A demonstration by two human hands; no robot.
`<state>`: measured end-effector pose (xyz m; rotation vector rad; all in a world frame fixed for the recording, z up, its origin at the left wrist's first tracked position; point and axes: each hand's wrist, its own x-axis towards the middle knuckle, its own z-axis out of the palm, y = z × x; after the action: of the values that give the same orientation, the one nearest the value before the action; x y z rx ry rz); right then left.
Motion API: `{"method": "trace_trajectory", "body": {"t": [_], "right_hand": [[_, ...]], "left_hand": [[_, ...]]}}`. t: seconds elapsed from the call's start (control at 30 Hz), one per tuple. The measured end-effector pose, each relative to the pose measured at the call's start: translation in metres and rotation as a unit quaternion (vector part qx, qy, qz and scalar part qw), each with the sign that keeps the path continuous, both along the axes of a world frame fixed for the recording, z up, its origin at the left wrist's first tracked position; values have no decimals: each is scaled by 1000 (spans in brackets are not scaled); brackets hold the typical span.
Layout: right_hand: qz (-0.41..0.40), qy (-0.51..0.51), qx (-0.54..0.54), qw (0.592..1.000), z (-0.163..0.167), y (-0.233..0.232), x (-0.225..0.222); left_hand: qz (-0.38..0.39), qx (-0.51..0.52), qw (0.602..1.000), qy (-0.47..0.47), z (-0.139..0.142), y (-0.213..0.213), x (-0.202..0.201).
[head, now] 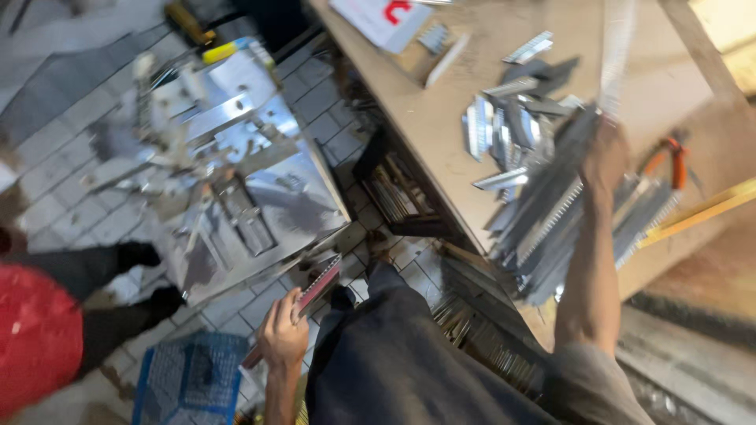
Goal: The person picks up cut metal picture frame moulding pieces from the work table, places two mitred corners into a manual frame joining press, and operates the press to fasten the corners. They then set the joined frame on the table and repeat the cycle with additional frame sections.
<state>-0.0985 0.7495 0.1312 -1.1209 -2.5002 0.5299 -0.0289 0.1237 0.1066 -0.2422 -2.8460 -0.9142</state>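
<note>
My right hand (605,153) is raised over the wooden workbench (441,118) and grips a thick bundle of long grey metal strips (543,205), which slants down to the left past the bench edge. My left hand (283,334) is low, near my knee, and holds one narrow strip with a reddish face (315,287), pointing up and right toward a shiny metal machine (236,181) on the tiled floor. My dark trouser leg (394,354) fills the lower middle.
Loose metal strips (504,126) lie on the bench, with orange-handled pliers (669,157) and a yellow bar (709,208) at right. A blue wire crate (189,378) sits on the floor. Another person in red (35,330) crouches at left. More strips are stacked under the bench (480,330).
</note>
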Motion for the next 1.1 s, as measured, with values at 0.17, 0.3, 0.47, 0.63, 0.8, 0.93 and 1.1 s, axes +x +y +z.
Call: {"method": "trace_trajectory", "body": {"t": [0.17,0.3,0.47,0.63,0.8,0.93,1.1], "right_hand": [[181,328,-211,903,-29,-157,25],[268,236,-282,890,-62,-351,9],[204,234,-618,722,-74,-485,28],[502,147,-373,766,-54,-501,4],[461,351,-209,788,-51,-502,-68],[616,-16,229,754,-67,-507,-83],[550,-4,105,828,-86,-520,-74]], "left_hand": [[-11,86,993,80,28,23,-28],[-141,4,977,158,50,25,-68],[-105,-25,987,117,52,-62,-69],[-87,29,995,32,-3,-124,-26],[-18,35,999,-7,-57,-156,16],[-91,48,992,-68,-77,-148,40],[94,84,989,-77,-74,-158,16]]}}
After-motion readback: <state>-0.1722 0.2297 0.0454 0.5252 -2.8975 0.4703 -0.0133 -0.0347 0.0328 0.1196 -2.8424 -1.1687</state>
